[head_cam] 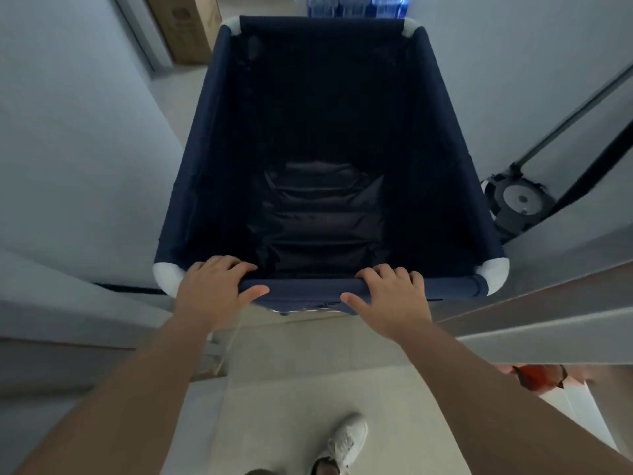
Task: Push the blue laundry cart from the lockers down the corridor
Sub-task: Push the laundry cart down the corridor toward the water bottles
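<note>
Arms: two bare forearms reach up from the bottom corners of the frame to the cart's near rail.
Cart (219, 138): a deep navy fabric bin filling the centre and upper middle of the frame, with pale rounded corner caps; it stands on the floor between pale walls at left and right.
Floor (308, 365): light tiles, showing below the cart and in a strip at upper left.
Bundle (322, 217): dark padded fabric lying folded at the bottom of the cart, low in the centre.
Box (191, 25): brown cardboard, upright at the upper left, beside the cart's far left corner.
Base (517, 204): a round dark wheeled piece with slanting poles, at the right edge just beside the cart.
Left hand (212, 289): at lower centre left, fingers (236, 264) curled over the rail, thumb beneath, clamped on the cart.
Right hand (394, 296): at lower centre right, gripping the same rail in the same way.
Shoe (346, 443): white trainer on the tiles at the bottom centre.
Bottles (352, 5): blue pack, blurred, at the top edge beyond the cart.
</note>
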### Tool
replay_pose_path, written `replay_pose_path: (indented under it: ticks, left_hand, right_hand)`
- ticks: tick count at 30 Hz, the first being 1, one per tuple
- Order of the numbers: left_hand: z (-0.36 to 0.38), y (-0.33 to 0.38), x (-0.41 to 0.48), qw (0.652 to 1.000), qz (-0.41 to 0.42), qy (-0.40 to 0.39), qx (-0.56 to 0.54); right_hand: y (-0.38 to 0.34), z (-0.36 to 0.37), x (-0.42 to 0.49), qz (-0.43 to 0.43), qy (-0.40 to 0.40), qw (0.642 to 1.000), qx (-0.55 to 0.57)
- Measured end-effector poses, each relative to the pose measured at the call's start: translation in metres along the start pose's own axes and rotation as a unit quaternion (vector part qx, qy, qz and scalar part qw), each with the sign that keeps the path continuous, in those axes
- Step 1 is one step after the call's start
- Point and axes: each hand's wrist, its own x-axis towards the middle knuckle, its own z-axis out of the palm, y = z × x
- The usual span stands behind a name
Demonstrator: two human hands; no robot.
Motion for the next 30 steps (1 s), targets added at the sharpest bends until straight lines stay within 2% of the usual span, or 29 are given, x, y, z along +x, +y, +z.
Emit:
replay_pose_path:
  ticks: [12,19,30]
  left_hand:
    - [-0.013,-0.045,0.151,0.999,0.033,-0.005,-0.002]
    - [-0.017,-0.078,0.258,0.997,0.083,0.002,0.000]
    - [-0.028,-0.095,0.417,0.995,0.101,0.020,-0.006]
  right_hand:
    - [-0.002,-0.034,0.124,0.040,-0.004,0.999,0.006]
    - [-0.004,-0.056,0.209,0.076,-0.013,0.997,0.020]
    - [0.012,-0.087,0.332,0.122,0.001,0.992,0.037]
